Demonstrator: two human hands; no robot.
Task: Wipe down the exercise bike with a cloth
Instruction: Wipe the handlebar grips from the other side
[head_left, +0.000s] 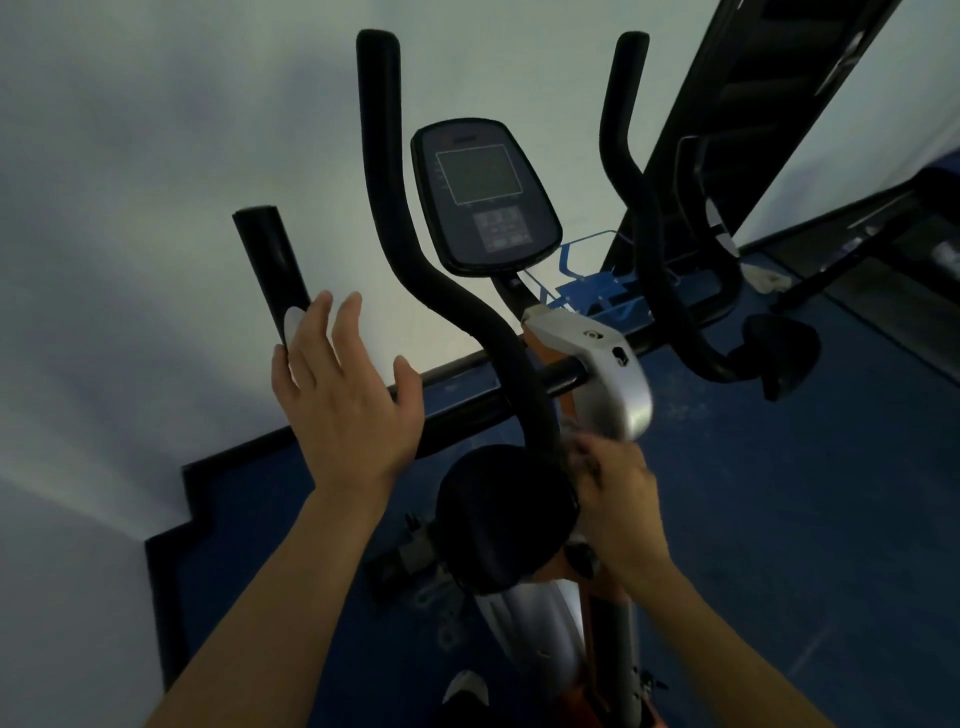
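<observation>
The exercise bike fills the middle of the head view: a dark console (485, 192), tall black curved handlebars (384, 156), and a silver stem cover (608, 374) over an orange post. My left hand (348, 395) is open with fingers spread, its fingertips at the silver sensor of the short left grip (270, 260). My right hand (618, 499) is blurred and closed just below the silver cover. A small pale cloth (574, 436) shows at its fingertips, mostly hidden. A round black pad (498, 519) sits between my two hands.
A pale wall rises behind the bike, with a black skirting (291, 441) along a blue floor (779, 493). Another black machine (753, 104) leans at the right. A blue metal rack (597, 291) lies behind the stem, and a black pedal-like knob (779, 353) sticks out on the right.
</observation>
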